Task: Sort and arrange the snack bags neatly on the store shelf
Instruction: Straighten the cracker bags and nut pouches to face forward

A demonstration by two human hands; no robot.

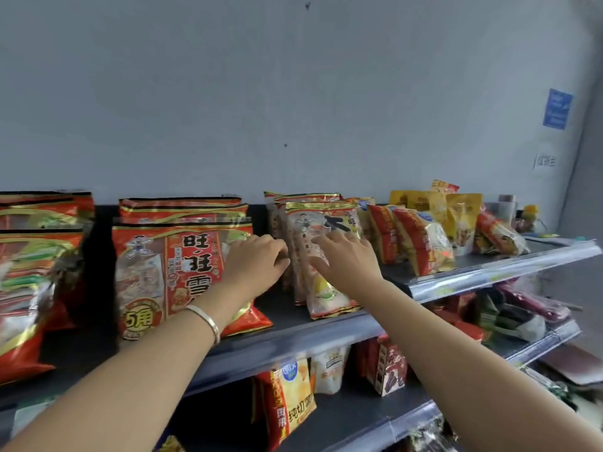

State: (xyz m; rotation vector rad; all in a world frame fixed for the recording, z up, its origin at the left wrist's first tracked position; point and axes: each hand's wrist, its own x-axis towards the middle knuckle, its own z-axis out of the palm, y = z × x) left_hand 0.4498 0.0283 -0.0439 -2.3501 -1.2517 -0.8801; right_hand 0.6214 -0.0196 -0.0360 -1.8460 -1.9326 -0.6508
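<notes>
On the top shelf [293, 334] stand rows of snack bags. A large red bag [169, 275] stands at the front left of centre, with more red bags behind it. Right of it is a row of pale gold-edged bags [326, 298], upright and leaning slightly. My left hand [256, 259], with a bracelet on the wrist, reaches between the red bag and the pale row, fingers curled against the left edge of that row. My right hand [346, 259] lies with straight spread fingers on the face of the front pale bag.
More red bags [29, 288] fill the far left. Smaller red and yellow bags [424, 236] lean untidily on the right part of the shelf. Lower shelves [391, 415] hold other snack packs. A grey wall rises behind.
</notes>
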